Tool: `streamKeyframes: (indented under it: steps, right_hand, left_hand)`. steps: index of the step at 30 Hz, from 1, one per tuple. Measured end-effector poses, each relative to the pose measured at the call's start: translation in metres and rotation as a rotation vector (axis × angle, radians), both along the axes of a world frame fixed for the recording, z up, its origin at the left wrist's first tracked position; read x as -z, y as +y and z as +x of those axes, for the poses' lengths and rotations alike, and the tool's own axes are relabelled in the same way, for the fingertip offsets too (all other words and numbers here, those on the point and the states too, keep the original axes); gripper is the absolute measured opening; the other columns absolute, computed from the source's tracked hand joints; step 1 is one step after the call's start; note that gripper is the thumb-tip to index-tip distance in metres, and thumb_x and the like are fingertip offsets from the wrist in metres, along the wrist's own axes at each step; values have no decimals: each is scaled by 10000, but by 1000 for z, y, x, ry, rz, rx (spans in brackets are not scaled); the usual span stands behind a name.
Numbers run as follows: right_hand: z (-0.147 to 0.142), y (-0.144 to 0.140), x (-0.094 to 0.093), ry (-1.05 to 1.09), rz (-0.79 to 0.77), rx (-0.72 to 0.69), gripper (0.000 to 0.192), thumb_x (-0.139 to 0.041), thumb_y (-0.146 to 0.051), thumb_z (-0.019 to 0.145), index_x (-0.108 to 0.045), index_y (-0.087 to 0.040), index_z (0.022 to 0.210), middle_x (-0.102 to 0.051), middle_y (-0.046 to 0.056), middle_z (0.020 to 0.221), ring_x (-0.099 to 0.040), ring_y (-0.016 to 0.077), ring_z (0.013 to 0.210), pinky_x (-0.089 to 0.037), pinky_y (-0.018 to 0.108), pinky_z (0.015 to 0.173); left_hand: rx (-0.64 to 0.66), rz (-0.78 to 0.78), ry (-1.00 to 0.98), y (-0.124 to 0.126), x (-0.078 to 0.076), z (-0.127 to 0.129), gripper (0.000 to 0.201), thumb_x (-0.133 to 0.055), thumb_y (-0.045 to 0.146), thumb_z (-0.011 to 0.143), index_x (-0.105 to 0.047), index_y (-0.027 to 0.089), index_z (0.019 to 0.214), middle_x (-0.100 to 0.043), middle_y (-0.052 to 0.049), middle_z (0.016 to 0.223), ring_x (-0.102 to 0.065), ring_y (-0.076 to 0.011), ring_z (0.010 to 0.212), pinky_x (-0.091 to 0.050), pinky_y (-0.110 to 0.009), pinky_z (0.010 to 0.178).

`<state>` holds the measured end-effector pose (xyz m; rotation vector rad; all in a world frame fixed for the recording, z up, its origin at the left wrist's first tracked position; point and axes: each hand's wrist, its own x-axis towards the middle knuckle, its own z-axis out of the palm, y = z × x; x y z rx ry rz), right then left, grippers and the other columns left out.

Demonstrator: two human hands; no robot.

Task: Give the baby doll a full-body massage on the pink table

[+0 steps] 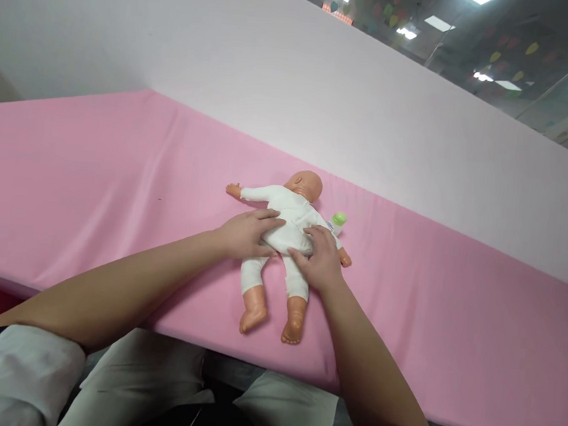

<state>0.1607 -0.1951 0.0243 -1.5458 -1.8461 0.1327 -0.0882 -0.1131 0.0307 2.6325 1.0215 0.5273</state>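
A baby doll (292, 206) in a white cloth suit lies on the pink-covered surface, its bald head away from me and bare feet towards me. Its face is turned out of sight. My left hand (250, 234) rests on the left side of its lower body, fingers apart. On the opposite side, my right hand (322, 257) lies over the hip with its fingers spread. Neither hand is closed around the doll. Just beyond the right hand, by the doll's arm, is a small bottle (337, 222) with a green cap, partly hidden.
The padded pink surface (435, 308) stretches to both sides, with folds in its cover. A white wall (258, 63) rises along its far edge, with glass (480, 51) above it reflecting ceiling lights. My legs (147, 381) are close to the near edge.
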Motion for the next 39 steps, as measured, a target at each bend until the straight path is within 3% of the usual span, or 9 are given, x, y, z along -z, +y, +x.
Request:
streamKeyframes:
  steps: [3,5,11,16,21,26,29,32,39]
  right_hand:
    - [-4,-1,-4,18,49,-2,180,-728,-360,895,-750,-244,1031,-740,93,1085,-677,296,1094,-543,468,1031]
    - [-6,-2,-5,-2,-19,-72,82,-706,-317,900,-744,-253,935,-746,58,961,-687,269,975,-561,434,947]
    - [-14,-6,-7,-130,-118,-162,115,-685,-257,906,-797,-250,935,-772,51,947,-701,262,939,-548,417,892]
    - [-15,-11,-8,-96,-108,-267,155,-646,-229,921,-799,-251,907,-766,35,895,-696,234,862,-544,381,819]
    - [-15,-15,-10,-17,-83,-269,189,-610,-256,950,-766,-260,844,-749,22,823,-681,226,805,-553,380,806]
    - [-17,-12,-9,9,57,-175,162,-637,-262,946,-788,-251,1002,-772,49,966,-703,256,983,-560,416,957]
    - [-18,-9,-6,-48,7,-168,185,-665,-263,948,-791,-241,1083,-787,60,1053,-704,267,1045,-550,428,994]
    - [-20,-7,-5,-106,-98,-166,157,-658,-257,969,-805,-246,1022,-792,55,1003,-710,261,984,-557,424,933]
    - [-18,-10,-9,-67,-120,-240,123,-705,-252,960,-816,-248,1014,-789,39,963,-718,242,953,-560,402,918]
  left_hand:
    - [-41,201,-64,-13,1,8,574,-672,506,922,-661,209,1413,-612,-155,1477,-610,-374,1314,-476,-515,1120]
    - [18,285,-90,-19,2,15,435,-645,457,943,-722,209,1293,-682,-135,1307,-651,-329,1174,-494,-484,1058]
    - [152,233,2,-23,-3,23,255,-635,411,943,-793,211,955,-712,-85,959,-643,-260,922,-502,-416,903]
    - [184,226,-1,-25,-11,18,315,-647,428,929,-761,222,720,-678,-57,810,-582,-220,755,-463,-396,771]
    - [119,231,-69,-32,-13,17,385,-591,416,971,-711,207,672,-614,-42,720,-557,-193,684,-399,-365,656]
    - [51,368,-126,-29,-7,20,325,-527,336,1001,-774,189,851,-671,-81,871,-586,-232,808,-461,-401,785]
    - [72,312,-93,-25,-3,23,312,-524,313,1008,-809,202,946,-703,-83,928,-613,-246,855,-473,-422,841]
    - [76,217,-53,-21,-1,25,285,-550,301,985,-824,224,968,-715,-69,907,-649,-247,868,-477,-416,838]
    - [52,123,-62,-19,-2,22,292,-593,387,963,-825,228,888,-693,-51,806,-666,-234,797,-436,-366,686]
